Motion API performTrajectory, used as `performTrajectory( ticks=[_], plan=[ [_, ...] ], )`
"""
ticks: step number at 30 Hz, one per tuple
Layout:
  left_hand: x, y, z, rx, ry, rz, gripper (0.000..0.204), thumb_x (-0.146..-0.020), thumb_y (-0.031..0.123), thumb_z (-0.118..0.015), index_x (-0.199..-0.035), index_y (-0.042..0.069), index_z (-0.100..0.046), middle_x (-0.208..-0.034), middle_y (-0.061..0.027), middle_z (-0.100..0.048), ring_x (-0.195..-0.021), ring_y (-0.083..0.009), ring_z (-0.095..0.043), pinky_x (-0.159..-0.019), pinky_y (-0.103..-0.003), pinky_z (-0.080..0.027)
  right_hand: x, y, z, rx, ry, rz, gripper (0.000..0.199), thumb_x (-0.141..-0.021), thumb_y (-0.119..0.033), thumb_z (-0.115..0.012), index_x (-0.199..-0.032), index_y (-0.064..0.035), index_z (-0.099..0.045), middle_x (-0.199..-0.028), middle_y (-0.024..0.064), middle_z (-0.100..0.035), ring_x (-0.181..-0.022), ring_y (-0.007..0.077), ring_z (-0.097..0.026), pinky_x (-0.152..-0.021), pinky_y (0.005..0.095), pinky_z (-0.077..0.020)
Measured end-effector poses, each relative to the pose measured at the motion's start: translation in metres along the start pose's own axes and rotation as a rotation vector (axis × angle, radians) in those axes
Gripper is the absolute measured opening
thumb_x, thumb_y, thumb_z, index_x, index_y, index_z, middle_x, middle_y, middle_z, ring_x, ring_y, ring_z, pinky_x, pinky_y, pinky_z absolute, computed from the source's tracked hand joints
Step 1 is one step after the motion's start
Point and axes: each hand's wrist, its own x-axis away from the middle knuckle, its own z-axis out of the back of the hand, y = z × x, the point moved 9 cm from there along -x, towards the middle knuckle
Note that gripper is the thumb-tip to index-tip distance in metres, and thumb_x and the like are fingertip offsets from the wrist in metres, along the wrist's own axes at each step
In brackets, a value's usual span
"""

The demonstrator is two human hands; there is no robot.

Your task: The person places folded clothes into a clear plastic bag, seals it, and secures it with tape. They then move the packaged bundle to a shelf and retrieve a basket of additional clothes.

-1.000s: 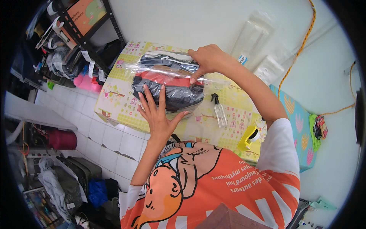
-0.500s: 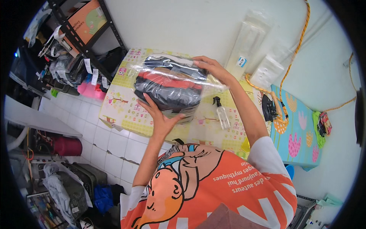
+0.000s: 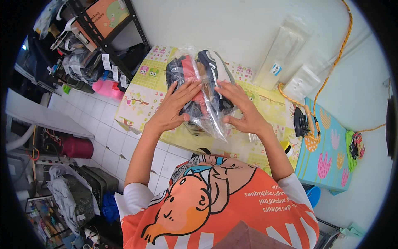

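Note:
A clear plastic bag (image 3: 212, 121) packed with folded clothes in dark navy, red, brown and white (image 3: 188, 68) lies on the table before me. My left hand (image 3: 174, 106) rests on its left part with fingers stretched out over the red cloth. On the right side, my right hand (image 3: 241, 106) touches the bag, fingers spread and thumb apart. Neither hand is wrapped round anything. The bag's loose, crumpled end points toward me between the two hands. Under the bag, an edge of what looks like a stack shows near my left thumb.
The table (image 3: 139, 108) has a yellow patterned cover. Clear plastic sleeves (image 3: 273, 62) lean on the wall at the back right. An iron (image 3: 302, 121) with an orange cord stands near a turquoise patterned board (image 3: 327, 141). Black shelving (image 3: 112, 35) holds bagged garments on the left.
The bag has been turned and set down, its loose end now toward me. My right hand came from its far side to its near right; both hands now lie spread on it.

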Motion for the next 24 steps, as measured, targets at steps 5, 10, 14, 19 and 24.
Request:
performTrajectory(
  ticks=[5, 10, 14, 19, 24],
  plan=[
    [0.001, 0.009, 0.002, -0.081, -0.009, -0.007, 0.104, -0.077, 0.087, -0.028, -0.149, 0.014, -0.041, -0.154, -0.0065, -0.041, -0.146, -0.0259, -0.031, -0.119, -0.054, -0.008, -0.004, -0.005, -0.011, -0.031, -0.200, 0.079, 0.092, -0.073, -0.049, -0.078, -0.149, -0.0145, -0.040, -0.155, 0.0078, -0.038, -0.146, 0.0312, -0.028, -0.120, 0.0567, -0.0125],
    [0.024, 0.050, -0.003, -0.262, 0.075, -0.174, 0.086, -0.076, 0.056, -0.069, -0.146, 0.012, -0.045, -0.149, -0.0072, -0.047, -0.142, -0.0252, -0.037, -0.119, -0.051, -0.016, 0.008, -0.012, -0.006, 0.133, -0.269, 0.124, 0.092, -0.071, -0.041, -0.079, -0.150, -0.0183, -0.039, -0.155, 0.0037, -0.038, -0.146, 0.0275, -0.030, -0.119, 0.0572, -0.0163],
    [0.031, 0.059, -0.019, -0.316, 0.211, -0.207, 0.064, -0.071, 0.016, -0.079, -0.131, 0.007, -0.058, -0.139, -0.0078, -0.056, -0.135, -0.0253, -0.047, -0.114, -0.049, -0.030, 0.011, -0.027, -0.022, 0.282, -0.130, 0.332, 0.064, -0.076, -0.021, -0.075, -0.137, -0.0154, -0.055, -0.142, 0.0023, -0.053, -0.135, 0.0238, -0.046, -0.116, 0.0520, -0.0282],
    [0.029, 0.064, -0.015, -0.115, 0.471, -0.255, 0.036, -0.074, -0.005, -0.070, -0.109, 0.002, -0.070, -0.117, -0.0102, -0.070, -0.113, -0.0271, -0.066, -0.101, -0.044, -0.047, 0.015, -0.040, -0.009, -0.008, 0.163, 0.415, 0.029, -0.077, -0.002, -0.070, -0.105, -0.0098, -0.074, -0.109, 0.0046, -0.072, -0.107, 0.0230, -0.068, -0.107, 0.0446, -0.0446],
    [0.029, 0.074, -0.016, 0.065, 0.544, -0.240, 0.032, -0.074, -0.005, -0.070, -0.105, 0.003, -0.072, -0.108, -0.0108, -0.073, -0.100, -0.0265, -0.071, -0.091, -0.039, -0.054, 0.021, -0.055, 0.005, -0.040, 0.268, 0.358, 0.023, -0.078, -0.001, -0.071, -0.100, -0.0081, -0.074, -0.097, 0.0065, -0.074, -0.093, 0.0236, -0.071, -0.097, 0.0430, -0.0526]
  ],
)
